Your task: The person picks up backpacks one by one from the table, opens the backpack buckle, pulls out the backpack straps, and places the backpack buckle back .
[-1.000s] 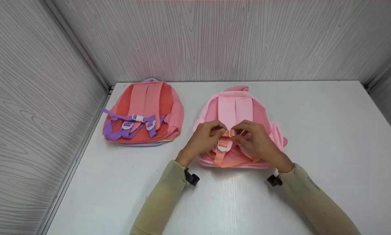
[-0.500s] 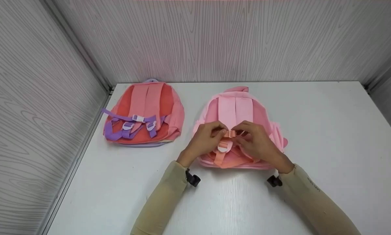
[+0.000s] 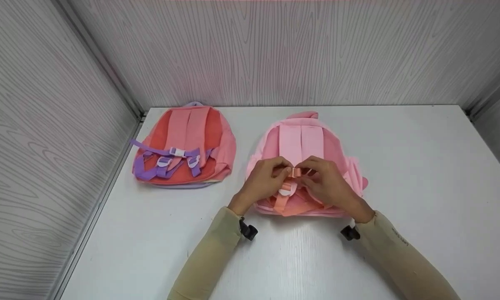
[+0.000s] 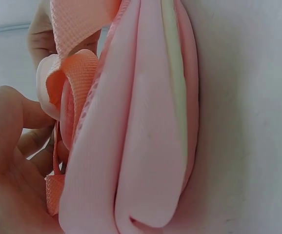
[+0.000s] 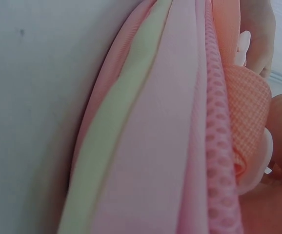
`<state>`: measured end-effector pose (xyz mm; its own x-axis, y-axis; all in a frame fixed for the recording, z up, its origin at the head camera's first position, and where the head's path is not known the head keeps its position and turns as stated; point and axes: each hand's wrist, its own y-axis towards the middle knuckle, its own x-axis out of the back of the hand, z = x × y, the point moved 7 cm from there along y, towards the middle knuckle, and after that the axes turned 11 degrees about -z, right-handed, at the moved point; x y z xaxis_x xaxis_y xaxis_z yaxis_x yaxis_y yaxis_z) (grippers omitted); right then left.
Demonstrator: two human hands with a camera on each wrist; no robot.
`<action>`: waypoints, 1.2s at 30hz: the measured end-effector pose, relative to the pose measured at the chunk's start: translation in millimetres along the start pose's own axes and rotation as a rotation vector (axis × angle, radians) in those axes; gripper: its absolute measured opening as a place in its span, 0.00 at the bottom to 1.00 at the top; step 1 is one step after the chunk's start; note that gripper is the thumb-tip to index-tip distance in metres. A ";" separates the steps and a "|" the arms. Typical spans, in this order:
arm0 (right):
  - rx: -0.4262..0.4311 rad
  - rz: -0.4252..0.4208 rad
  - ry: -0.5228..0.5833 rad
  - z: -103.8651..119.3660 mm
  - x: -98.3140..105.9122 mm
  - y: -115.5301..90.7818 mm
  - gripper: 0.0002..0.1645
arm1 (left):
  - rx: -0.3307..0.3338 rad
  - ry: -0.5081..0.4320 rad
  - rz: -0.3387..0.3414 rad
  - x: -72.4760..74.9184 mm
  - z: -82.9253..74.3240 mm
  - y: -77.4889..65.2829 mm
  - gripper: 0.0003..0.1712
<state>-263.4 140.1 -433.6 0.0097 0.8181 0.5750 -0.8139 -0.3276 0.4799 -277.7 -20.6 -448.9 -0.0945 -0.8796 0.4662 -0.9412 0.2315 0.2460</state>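
Observation:
A pink backpack lies on the table with its straps and mesh back panel facing up. Across its middle, both hands meet at a small orange buckle on an orange strap. My left hand pinches the buckle's left side between thumb and fingers. From the right, my right hand pinches its other side. Just below hangs a white strap adjuster with orange webbing. In the left wrist view, orange webbing loops beside the fingers. Fingers partly hide the buckle, so its exact fastening cannot be seen.
A coral backpack with purple straps lies to the left, its white buckle joined across. Both bags rest on the white table. Wood-patterned panels rise behind and on both sides.
Both hands stay at the orange buckle, their grip much the same. The left wrist has shifted very slightly right, and the whole head view sits a little lower. Neither backpack has visibly moved.

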 end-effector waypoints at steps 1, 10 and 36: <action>-0.004 0.003 0.002 0.0 -0.2 0.0 0.13 | 0.001 0.002 -0.001 -0.2 0.1 0.0 0.08; -0.016 -0.002 0.005 -0.8 0.8 0.5 0.12 | 0.012 0.025 0.004 -0.1 2.2 0.7 0.08; -0.002 -0.017 0.023 -0.5 2.0 0.9 0.11 | -0.025 0.007 0.069 9.8 3.8 1.0 0.09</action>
<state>-264.4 141.7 -432.3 0.0101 0.8339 0.5518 -0.8147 -0.3131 0.4881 -280.8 -30.6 -447.3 -0.1567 -0.8581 0.4889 -0.9241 0.3021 0.2341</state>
